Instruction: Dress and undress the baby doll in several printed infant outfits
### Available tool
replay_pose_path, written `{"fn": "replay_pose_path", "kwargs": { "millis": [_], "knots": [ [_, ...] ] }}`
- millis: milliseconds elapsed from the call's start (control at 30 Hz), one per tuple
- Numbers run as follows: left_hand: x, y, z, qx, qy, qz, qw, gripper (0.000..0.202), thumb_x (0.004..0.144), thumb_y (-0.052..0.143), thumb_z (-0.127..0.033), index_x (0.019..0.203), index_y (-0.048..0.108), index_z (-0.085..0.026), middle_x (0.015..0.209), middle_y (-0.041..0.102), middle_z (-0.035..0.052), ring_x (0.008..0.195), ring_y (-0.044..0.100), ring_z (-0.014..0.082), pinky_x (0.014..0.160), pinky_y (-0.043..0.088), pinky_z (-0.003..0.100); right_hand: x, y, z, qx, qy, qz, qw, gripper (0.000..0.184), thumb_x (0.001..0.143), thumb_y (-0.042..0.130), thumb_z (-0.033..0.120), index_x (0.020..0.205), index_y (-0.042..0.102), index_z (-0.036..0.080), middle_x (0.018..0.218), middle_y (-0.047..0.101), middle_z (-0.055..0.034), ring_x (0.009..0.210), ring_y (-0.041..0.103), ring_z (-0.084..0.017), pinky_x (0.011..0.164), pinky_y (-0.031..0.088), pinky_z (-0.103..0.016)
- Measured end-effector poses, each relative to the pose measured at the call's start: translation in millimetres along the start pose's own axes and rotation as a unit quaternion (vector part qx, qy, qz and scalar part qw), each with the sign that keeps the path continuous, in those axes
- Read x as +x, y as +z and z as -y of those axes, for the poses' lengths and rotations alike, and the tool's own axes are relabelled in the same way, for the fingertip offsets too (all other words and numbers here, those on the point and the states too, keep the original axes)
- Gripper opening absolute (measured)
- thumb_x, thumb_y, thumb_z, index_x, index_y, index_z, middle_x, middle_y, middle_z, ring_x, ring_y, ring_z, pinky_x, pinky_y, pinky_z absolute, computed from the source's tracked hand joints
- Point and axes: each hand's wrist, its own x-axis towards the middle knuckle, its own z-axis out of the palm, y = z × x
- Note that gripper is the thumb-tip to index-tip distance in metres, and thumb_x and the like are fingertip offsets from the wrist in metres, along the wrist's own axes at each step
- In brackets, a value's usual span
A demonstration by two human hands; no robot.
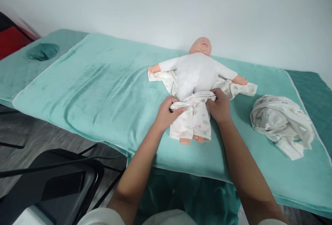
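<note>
Both legs in, my left hand (166,115) and right hand (220,108) pinch the white printed cotton trousers (193,124) at the soft baby doll's (194,71) waist; matching top (166,80) beneath lies open.

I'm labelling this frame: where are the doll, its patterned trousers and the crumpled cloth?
doll (194,74): head view, middle of its white torso.
patterned trousers (193,124): head view, front of the legs.
crumpled cloth (281,123): head view, centre of the heap.

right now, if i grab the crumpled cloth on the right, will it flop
Likely floppy: the crumpled cloth lies in soft folds on the teal mat. Probably light, and unlikely to roll or slide on that plush surface.
</note>
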Motion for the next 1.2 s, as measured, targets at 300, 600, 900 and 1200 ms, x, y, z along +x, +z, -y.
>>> {"fn": "replay_pose_path", "kwargs": {
  "millis": [300,600,900,1200],
  "knots": [
    [2.8,1.7,3.6,0.025,-0.007,0.001,1.0,0.026,0.084,0.076,-0.04,0.086,0.058,-0.021,0.086,0.059,-0.0004,0.082,0.056,0.0166,0.078,0.044,0.031,-56.1,-11.0,10.2,-0.003,0.0,0.015,1.0,0.005,0.076,0.062,0.026,0.078,0.059,0.023,0.064,0.054,0.0026,0.06,0.046,-0.017,0.062,0.036,-0.032],
    [7.8,5.1,10.9,0.063,0.052,-0.037,0.996,0.024,0.095,0.065,-0.039,0.081,0.054,-0.022,0.08,0.055,-0.0008,0.078,0.053,0.0162,0.075,0.043,0.032,-65.5,-15.3,14.2,0.112,-0.021,0.132,0.985,0.033,0.088,0.067,0.052,0.101,0.061,0.022,0.084,0.061,-0.002,0.072,0.054,-0.019,0.065,0.044,-0.035],
    [18.5,13.7,16.3,0.132,0.125,-0.095,0.979,0.028,0.101,0.053,-0.049,0.089,0.053,-0.023,0.101,0.06,0.0065,0.103,0.057,0.021,0.097,0.047,0.038,-58.6,-5.7,14.3,0.14,0.007,0.119,0.983,0.036,0.088,0.066,0.053,0.105,0.057,0.023,0.103,0.065,-0.0053,0.098,0.06,-0.024,0.09,0.048,-0.04],
    [25.8,16.6,14.8,0.125,0.09,-0.124,0.98,0.023,0.099,0.055,-0.044,0.09,0.057,-0.024,0.1,0.066,0.0058,0.098,0.062,0.0207,0.093,0.049,0.035,-40.7,8.0,14.2,0.123,0.035,0.091,0.988,0.027,0.088,0.062,0.048,0.097,0.053,0.025,0.095,0.064,-0.0014,0.092,0.057,-0.021,0.088,0.047,-0.037]
  ]
}}
